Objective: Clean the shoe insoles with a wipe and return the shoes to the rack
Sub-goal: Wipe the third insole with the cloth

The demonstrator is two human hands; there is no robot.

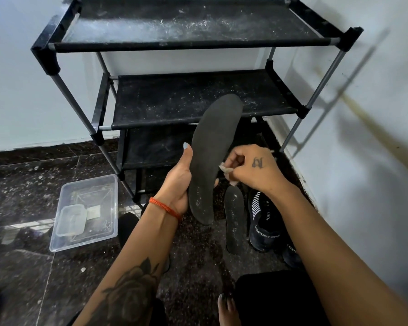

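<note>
My left hand (178, 182) grips a long dark grey insole (213, 151) near its heel, holding it upright in front of the rack. My right hand (252, 168) pinches a small crumpled white wipe (226, 171) against the insole's right edge. A second dusty insole (234, 220) lies flat on the floor below. To its right stands a black sports shoe (264, 222) with white stripes, and another dark shoe (291, 252) sits partly hidden behind my right forearm. The black shoe rack (186, 41) has dusty fabric shelves with nothing on them.
A clear plastic box (86, 212) with a smaller container inside sits on the dark speckled floor at the left. White walls close the corner behind and right of the rack. My bare foot (226, 307) and black-clad knee show at the bottom.
</note>
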